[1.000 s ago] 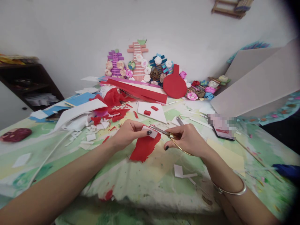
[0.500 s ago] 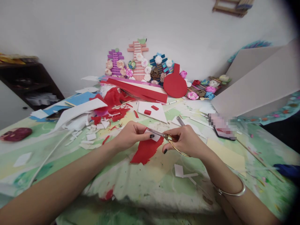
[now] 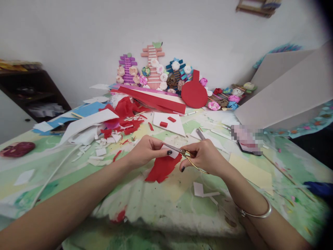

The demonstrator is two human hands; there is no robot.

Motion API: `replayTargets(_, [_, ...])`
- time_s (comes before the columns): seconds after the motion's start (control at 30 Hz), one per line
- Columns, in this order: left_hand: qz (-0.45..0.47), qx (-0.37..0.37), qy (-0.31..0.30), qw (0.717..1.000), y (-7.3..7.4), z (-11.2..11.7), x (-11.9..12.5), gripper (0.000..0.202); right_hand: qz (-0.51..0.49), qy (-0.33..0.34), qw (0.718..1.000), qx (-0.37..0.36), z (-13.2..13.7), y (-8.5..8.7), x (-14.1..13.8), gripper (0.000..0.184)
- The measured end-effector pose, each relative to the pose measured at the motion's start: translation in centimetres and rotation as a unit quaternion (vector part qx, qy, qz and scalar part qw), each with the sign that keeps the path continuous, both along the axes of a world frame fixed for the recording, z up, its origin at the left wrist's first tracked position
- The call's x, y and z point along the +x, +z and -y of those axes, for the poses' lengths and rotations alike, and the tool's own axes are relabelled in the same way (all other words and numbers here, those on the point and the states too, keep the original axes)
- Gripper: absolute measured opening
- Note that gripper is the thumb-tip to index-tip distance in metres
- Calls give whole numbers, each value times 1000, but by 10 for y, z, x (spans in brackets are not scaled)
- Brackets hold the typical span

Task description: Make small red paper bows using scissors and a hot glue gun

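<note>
Scissors [image 3: 179,151] lie nearly level above the table [image 3: 161,205], blades pointing left into the red paper [image 3: 162,168] I see pinched in my left hand [image 3: 145,151], handles gripped by my right hand [image 3: 205,156].

My arms are bare, no sleeves showing. My nails wear dark polish (near black), and a thin silver bangle [image 3: 256,213] circles my right wrist.
</note>
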State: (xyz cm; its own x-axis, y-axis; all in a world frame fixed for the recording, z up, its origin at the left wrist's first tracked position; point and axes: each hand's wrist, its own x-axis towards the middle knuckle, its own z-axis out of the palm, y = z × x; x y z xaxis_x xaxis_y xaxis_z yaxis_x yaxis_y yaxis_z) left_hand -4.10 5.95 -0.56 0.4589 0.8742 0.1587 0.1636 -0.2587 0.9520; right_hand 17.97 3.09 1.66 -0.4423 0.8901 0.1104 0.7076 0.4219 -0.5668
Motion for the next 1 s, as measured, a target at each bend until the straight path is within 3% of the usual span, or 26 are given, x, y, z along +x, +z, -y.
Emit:
replayTargets(0.2, [7,-39,-19,999,-1,-2,-1,25,-2,-23,1000,15,-1,0,0,49])
replayTargets(0.43, [106,-119,18,987,-2,-7,-4,23,72,-217,973,22,-16,-3,10,35])
replayTargets(0.57, [153,-165,44,973,0,-7,-2,21,139,-217,966,1,-19,-6,10,25])
replayTargets(0.8, [179,-180,44,966,-1,-8,0,20,177,-209,961,48,-21,-13,5,22])
replayTargets(0.9, [177,-185,34,966,-2,-7,0,20,92,-179,972,117,-19,-14,5,23])
replayTargets(1.0, [176,-182,19,967,-5,-7,1,20,-148,-116,978,94,-13,-17,-2,27])
